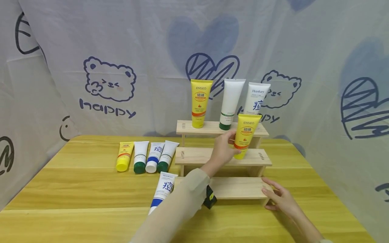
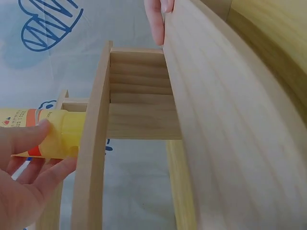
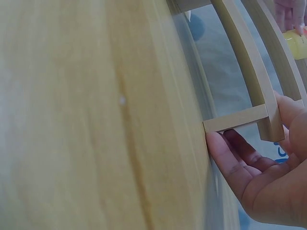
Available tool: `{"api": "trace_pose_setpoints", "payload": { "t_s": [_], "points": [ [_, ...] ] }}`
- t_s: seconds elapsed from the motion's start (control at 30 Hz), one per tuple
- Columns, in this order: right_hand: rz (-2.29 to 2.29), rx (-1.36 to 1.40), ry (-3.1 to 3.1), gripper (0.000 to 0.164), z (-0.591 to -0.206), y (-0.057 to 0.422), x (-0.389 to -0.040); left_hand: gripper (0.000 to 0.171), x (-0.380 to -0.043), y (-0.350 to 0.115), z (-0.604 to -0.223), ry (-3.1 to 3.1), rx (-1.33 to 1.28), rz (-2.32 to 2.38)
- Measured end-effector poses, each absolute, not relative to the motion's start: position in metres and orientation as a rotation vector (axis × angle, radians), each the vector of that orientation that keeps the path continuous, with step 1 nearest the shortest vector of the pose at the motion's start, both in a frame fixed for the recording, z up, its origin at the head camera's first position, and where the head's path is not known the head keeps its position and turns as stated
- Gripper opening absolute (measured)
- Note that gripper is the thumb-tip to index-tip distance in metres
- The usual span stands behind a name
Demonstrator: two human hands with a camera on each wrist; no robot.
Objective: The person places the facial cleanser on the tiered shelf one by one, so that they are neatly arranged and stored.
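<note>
My left hand [image 1: 224, 148] grips a yellow tube [image 1: 247, 135] low down, cap end down, at the right part of the middle step of a wooden three-step rack [image 1: 194, 156]. In the left wrist view the tube's yellow cap [image 2: 74, 132] is right at that step's edge, thumb on one side and fingers on the other. My right hand [image 1: 281, 197] holds the right end of the lowest step [image 1: 240, 187]; in the right wrist view its fingers [image 3: 230, 160] lie against the end support and the thumb is on the board. On the top step stand another yellow tube [image 1: 200, 103], a white green-capped tube [image 1: 232, 103] and a white-and-blue tube [image 1: 257, 96].
Left of the rack lie a yellow tube [image 1: 124, 156], two white green-capped tubes [image 1: 141, 155] and a white-and-blue tube [image 1: 154, 156]. Nearer, another white-and-blue tube [image 1: 162, 189] lies partly behind my left sleeve. A patterned cloth [image 1: 158, 44] hangs behind the wooden table [image 1: 76, 192].
</note>
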State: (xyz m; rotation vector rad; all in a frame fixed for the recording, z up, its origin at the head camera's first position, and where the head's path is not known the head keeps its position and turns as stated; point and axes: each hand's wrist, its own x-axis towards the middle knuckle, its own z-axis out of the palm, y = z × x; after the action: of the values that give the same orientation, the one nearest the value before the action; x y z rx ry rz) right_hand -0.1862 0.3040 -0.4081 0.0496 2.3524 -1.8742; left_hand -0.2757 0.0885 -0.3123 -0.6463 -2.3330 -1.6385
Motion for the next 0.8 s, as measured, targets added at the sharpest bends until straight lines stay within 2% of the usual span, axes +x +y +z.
{"api": "trace_pose_setpoints", "payload": {
  "t_s": [0.23,0.8],
  "points": [
    [-1.875,0.047,2.360,0.055,-0.409,0.304,-0.186,0.051,-0.277,0.094,-0.314,-2.421,-0.555,-1.670],
    [-1.867,0.031,2.358,0.053,-0.407,0.305,-0.185,0.049,-0.274,0.125,-0.317,-2.420,-0.558,-1.613]
  ]
}}
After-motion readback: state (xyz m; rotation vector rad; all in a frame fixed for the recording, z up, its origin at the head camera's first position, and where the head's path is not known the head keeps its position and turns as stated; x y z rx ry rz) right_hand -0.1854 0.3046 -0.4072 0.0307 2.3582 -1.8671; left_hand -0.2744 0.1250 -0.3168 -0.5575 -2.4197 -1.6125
